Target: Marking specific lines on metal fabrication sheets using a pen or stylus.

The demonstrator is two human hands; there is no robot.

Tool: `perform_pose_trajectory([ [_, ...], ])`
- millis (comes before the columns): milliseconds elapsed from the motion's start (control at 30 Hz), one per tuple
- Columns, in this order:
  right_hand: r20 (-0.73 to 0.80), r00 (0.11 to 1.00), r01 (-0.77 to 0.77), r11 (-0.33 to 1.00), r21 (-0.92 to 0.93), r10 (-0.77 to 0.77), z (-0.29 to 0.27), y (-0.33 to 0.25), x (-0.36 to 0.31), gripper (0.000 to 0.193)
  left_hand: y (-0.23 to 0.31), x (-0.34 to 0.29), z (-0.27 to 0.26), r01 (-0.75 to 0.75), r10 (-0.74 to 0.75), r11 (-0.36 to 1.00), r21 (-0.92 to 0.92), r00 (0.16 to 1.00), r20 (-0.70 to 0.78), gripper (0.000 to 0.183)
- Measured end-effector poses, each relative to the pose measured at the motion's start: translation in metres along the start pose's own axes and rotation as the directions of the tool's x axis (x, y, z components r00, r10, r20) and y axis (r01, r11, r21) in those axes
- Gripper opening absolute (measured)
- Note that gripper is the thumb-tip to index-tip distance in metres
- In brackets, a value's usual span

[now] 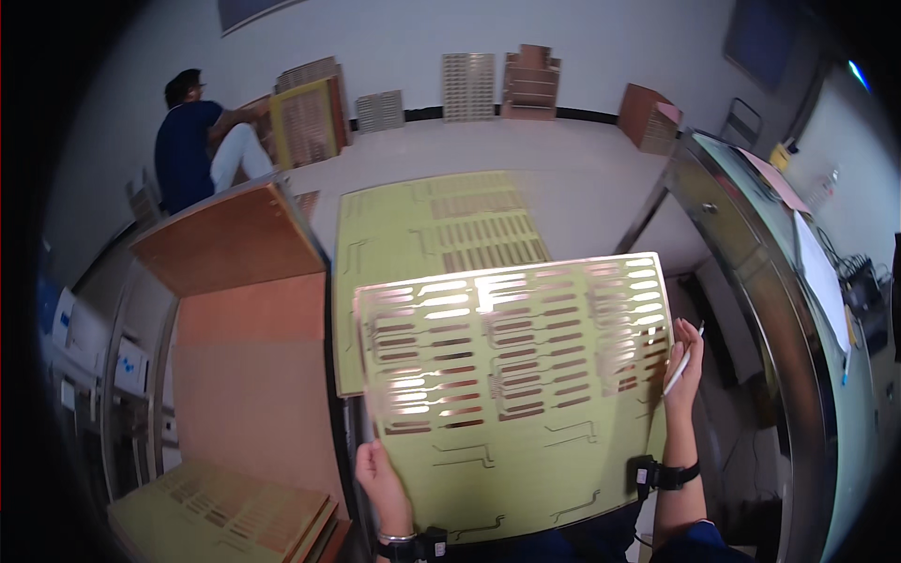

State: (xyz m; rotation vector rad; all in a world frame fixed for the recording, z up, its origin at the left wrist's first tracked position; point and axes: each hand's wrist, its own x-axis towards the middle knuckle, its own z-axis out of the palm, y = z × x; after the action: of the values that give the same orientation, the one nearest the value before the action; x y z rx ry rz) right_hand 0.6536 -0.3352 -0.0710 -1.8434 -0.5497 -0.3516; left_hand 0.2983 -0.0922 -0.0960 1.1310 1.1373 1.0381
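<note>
A large yellow-green circuit board panel (526,450) with rows of shiny copper strips is held up in front of me, tilted so that its face shows. My left hand (383,477) is closed on its lower left edge. At the right edge my right hand (686,364) grips the same panel, with a slim white pen (677,372) also held in the fingers. Behind the held panel lies another yellow-green panel (389,220) with copper strips, partly hidden by it. The fingers behind the panel are out of sight.
Left of me, copper-coloured boards (249,375) stand by a stack of patterned panels (225,511). A metal-framed table (751,272) with a green top, papers and cables runs along the right. A person in dark blue (188,141) sits near panels (305,122) leaning at the far wall.
</note>
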Motion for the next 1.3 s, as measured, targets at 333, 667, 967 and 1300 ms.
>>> perform_pose_trajectory([
  [333, 0.216, 0.848, -0.529, 0.8, 0.281, 0.485, -0.021, 0.005, 0.015, 0.028, -0.006, 0.001, 0.0, -0.029, 0.031, 0.998, -0.048, 0.999, 0.033, 0.027],
  [667, 0.055, 0.92, -0.387, 0.878, 0.282, 0.388, -0.042, -0.029, 0.012, 0.025, -0.012, 0.009, -0.006, -0.025, 0.021, 0.999, 0.041, 0.995, 0.094, 0.025],
  [967, 0.014, 0.934, -0.341, 0.877, 0.339, 0.357, -0.056, -0.036, 0.012, 0.022, 0.006, 0.027, -0.013, 0.018, -0.044, 0.993, 0.116, 0.973, 0.228, 0.031],
  [1300, -0.014, 0.946, -0.302, 0.9, 0.314, 0.323, -0.055, -0.042, 0.004, 0.026, 0.024, 0.052, -0.016, -0.028, -0.014, 0.986, 0.164, 0.969, 0.246, 0.026],
])
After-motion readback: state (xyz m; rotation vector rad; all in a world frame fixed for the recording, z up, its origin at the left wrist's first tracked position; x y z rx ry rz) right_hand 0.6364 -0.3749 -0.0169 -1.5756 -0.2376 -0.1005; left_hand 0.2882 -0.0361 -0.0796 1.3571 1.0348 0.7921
